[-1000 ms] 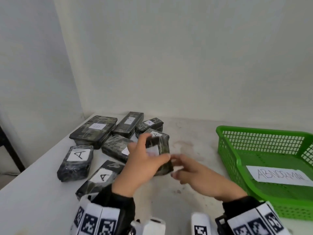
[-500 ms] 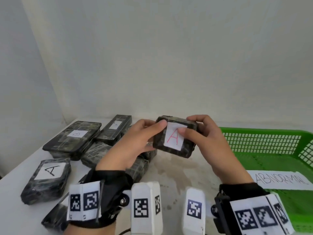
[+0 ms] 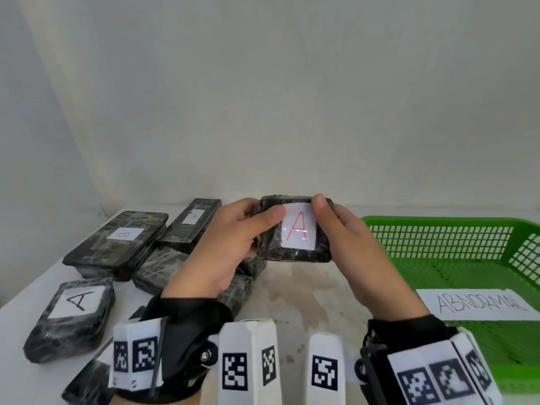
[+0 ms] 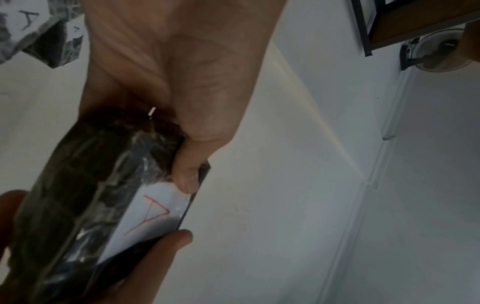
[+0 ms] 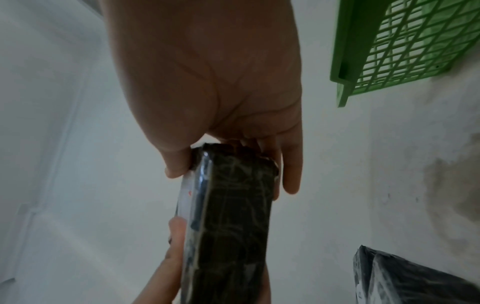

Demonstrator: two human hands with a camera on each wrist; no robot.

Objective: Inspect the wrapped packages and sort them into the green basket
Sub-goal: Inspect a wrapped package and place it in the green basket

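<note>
up close, hands [image 3: 233, 244] grip glossy (film-wrapped) rectangular package [image 3: 295, 249].

The held wrapped package [image 3: 293, 247] is dark, mottled black-grey under glossy film, its white label [image 3: 298, 229] bearing a red letter A. The basket [image 3: 438, 226] is bright green mesh, its white paper sign [image 3: 479, 308] lettered ABNORMAL in black.

A dark, plastic-wrapped package [image 3: 293, 229] with a white label bearing a red "A" is held upright between both hands, label toward the person. More wrapped packages [image 3: 117, 244] with white labels lie flat on the table left of the hands. The green basket [image 3: 455, 238] sits right of the hands, a paper reading "ABNORMAL" inside.
</note>
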